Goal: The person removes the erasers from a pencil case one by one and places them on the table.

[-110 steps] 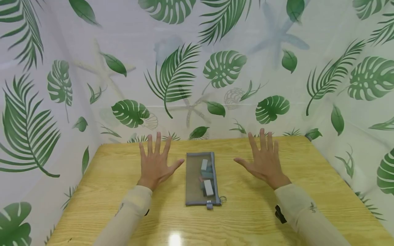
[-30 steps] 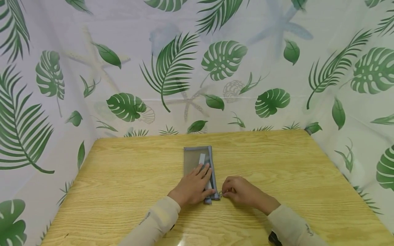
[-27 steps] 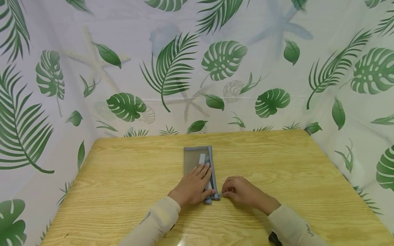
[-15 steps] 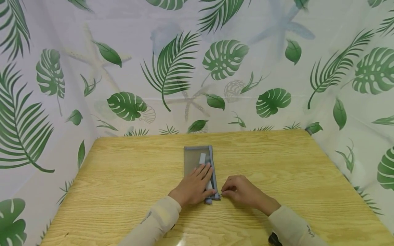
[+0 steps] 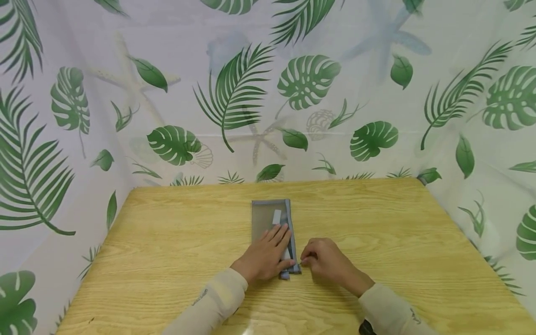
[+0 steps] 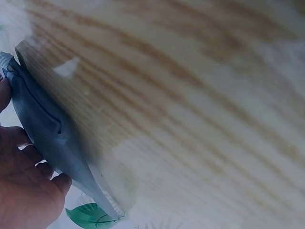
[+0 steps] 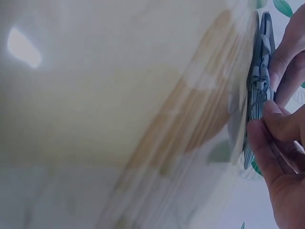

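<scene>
A grey see-through zipper pouch [image 5: 260, 215] lies flat on the table, a white block [image 5: 277, 216] showing through it. My left hand [image 5: 264, 256] rests flat over its nearer half, fingers straight and thumb by the near right corner. At that corner my right hand [image 5: 328, 263] pinches the zipper pull between thumb and forefinger; the ring seen on it earlier is mostly hidden by the fingertips. The left wrist view shows the pouch's side [image 6: 47, 124] beside the left fingers. In the right wrist view, the right thumb and fingertips [image 7: 271, 112] meet at the pouch's edge [image 7: 262, 52].
A wood-grain table [image 5: 176, 228] spreads around the pouch. White cloth with green leaf prints [image 5: 234, 93] stands behind it and along both sides. A small fabric tab [image 5: 284, 275] sticks out at the pouch's near end.
Both hands were spread apart beside the pouch; the left came onto it and the right reached its corner and took the zipper pull. In the last half second the right hand has shifted slightly.
</scene>
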`<state>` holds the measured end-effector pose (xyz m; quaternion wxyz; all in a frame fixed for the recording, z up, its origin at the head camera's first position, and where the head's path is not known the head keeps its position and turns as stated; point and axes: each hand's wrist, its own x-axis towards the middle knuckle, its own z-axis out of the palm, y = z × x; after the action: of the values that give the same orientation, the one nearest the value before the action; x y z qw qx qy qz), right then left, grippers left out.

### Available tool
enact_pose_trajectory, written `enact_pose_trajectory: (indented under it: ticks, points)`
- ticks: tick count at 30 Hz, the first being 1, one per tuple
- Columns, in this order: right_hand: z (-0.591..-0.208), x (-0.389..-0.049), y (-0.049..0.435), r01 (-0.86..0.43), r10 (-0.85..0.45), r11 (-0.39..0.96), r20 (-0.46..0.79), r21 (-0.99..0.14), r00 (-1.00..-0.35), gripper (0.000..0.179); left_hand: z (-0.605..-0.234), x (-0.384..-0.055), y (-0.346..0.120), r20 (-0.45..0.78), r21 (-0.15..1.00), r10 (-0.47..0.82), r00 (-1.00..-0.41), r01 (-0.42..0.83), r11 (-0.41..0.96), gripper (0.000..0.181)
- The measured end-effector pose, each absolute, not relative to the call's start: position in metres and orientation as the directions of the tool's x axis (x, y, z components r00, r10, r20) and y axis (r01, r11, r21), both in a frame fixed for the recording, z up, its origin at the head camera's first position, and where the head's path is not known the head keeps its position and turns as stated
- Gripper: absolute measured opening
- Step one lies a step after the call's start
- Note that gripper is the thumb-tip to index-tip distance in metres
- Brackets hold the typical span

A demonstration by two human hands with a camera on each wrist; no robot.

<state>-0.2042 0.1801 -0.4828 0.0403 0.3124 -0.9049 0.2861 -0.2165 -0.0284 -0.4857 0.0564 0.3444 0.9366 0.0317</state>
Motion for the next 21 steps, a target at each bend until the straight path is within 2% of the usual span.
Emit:
enact_pose_trajectory:
  ticks: [21]
  points:
    - [-0.4863, -0.2112, 0.1703, -0.527, -0.430, 0.719, 0.305, -0.453, -0.849, 0.013, -0.4926, -0.2195, -0.0288, -0.074, 0.078, 0.657, -0.750, 0.652, 0.754, 0.075]
